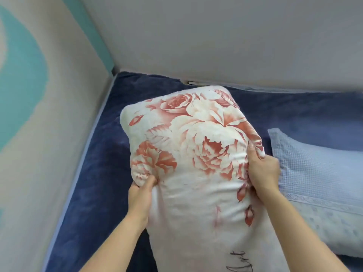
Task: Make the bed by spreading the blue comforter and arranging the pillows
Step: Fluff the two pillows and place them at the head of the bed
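A white pillow with red roses (196, 146) is held up over the bed, its far end pointing toward the corner. My left hand (140, 197) pinches its left edge. My right hand (262, 169) grips its right edge, bunching the cloth. Under it lies the dark blue comforter (102, 173), spread flat up to both walls. To the right a light blue checked pillow (318, 183) rests on the comforter, close beside my right hand.
A beige wall with a teal swirl (25, 79) runs along the bed's left side. A plain pale wall (235, 40) stands at the head. A small dark object (190, 82) shows in the gap between bed and head wall.
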`<control>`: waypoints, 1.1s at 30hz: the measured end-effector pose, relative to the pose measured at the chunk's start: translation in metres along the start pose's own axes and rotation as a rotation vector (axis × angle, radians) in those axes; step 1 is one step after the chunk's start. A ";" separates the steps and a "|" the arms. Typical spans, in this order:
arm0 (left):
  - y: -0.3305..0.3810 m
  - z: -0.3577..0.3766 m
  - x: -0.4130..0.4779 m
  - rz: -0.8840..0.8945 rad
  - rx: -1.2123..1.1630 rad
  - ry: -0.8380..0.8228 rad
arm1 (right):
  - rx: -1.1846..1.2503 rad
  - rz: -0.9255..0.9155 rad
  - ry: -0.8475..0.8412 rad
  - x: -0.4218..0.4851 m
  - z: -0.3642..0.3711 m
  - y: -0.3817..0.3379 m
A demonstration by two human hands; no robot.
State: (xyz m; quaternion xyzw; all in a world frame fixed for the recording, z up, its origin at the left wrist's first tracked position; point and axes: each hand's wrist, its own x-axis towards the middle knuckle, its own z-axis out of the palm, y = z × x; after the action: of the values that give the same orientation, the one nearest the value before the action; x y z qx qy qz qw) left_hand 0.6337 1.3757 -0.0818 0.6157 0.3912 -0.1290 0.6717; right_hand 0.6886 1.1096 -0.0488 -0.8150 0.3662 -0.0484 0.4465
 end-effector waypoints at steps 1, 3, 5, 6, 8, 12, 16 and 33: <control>0.025 -0.012 0.018 0.071 -0.002 0.045 | 0.018 -0.028 -0.063 0.005 0.022 -0.028; 0.072 -0.026 0.046 0.200 0.014 0.092 | 0.074 -0.043 -0.128 0.015 0.052 -0.073; 0.123 -0.046 0.081 0.335 0.023 0.145 | 0.155 -0.051 -0.195 0.024 0.087 -0.114; 0.148 -0.058 0.100 0.393 0.030 0.173 | 0.194 -0.060 -0.232 0.028 0.101 -0.129; 0.191 -0.085 0.142 0.493 0.067 0.172 | 0.260 -0.102 -0.323 0.031 0.130 -0.151; 0.195 -0.117 0.201 0.467 0.445 0.092 | 0.176 -0.216 -0.530 0.005 0.186 -0.137; 0.082 -0.139 0.216 0.251 0.901 0.190 | -0.291 -0.113 -0.761 -0.045 0.234 -0.045; -0.002 -0.168 0.190 0.127 0.650 0.566 | -0.452 0.034 -0.597 -0.143 0.246 0.072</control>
State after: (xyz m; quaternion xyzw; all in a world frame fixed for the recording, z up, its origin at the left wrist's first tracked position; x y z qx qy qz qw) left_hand 0.6962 1.5895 -0.2021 0.8291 0.4603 -0.0300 0.3158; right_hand 0.6444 1.3481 -0.2152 -0.8650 0.2350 0.2810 0.3429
